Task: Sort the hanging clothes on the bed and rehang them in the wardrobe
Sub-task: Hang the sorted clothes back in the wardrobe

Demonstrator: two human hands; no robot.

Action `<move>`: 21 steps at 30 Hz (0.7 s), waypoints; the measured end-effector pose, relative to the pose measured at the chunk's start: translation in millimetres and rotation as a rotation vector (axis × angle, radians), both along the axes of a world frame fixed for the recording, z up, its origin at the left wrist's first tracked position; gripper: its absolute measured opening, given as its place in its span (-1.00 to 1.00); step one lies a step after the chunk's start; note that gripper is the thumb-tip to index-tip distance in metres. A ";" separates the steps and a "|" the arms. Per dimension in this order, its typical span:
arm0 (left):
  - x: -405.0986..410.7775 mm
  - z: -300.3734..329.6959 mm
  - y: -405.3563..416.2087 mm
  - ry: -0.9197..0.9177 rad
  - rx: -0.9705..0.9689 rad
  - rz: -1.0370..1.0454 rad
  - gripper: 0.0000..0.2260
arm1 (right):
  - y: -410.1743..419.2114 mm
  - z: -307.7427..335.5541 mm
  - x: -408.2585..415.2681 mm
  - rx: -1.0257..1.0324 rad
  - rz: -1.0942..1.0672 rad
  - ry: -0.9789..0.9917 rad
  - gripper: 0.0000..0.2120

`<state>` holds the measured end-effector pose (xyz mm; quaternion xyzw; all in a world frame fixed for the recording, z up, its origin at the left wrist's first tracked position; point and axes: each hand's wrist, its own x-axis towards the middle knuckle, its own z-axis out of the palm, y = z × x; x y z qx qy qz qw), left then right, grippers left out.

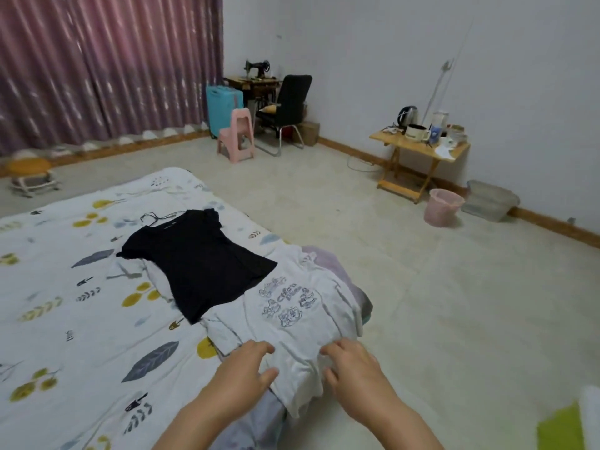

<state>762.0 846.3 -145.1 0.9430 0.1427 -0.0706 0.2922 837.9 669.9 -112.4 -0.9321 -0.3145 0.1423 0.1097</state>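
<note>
The white shirt [302,323] hides its hanger; both hands, left [242,368] and right [352,365], press it with spread fingers on the bed [65,303].

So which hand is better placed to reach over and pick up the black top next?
Probably the left hand. It rests on the white shirt on the side nearer the black top, which lies up and left. The right hand would have to cross over.

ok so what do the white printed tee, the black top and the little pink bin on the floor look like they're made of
White printed tee: soft matte knit, probably cotton jersey; it creases and bunches under the left hand and right hand.
Black top: thin matte fabric, lying limp and flat; fibre unclear.
Pink bin: likely plastic; rigid, smooth, slightly translucent wall.
</note>
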 end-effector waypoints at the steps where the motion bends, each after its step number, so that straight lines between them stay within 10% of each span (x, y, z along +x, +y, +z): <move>1: 11.3 -2.4 1.2 0.001 -0.006 0.022 -0.64 | 3.3 -1.2 16.0 -0.002 0.019 -0.006 -0.65; 21: 255.1 -56.0 135.8 0.103 -0.107 0.211 -0.65 | 159.8 -69.9 282.1 -0.039 0.126 0.172 -0.65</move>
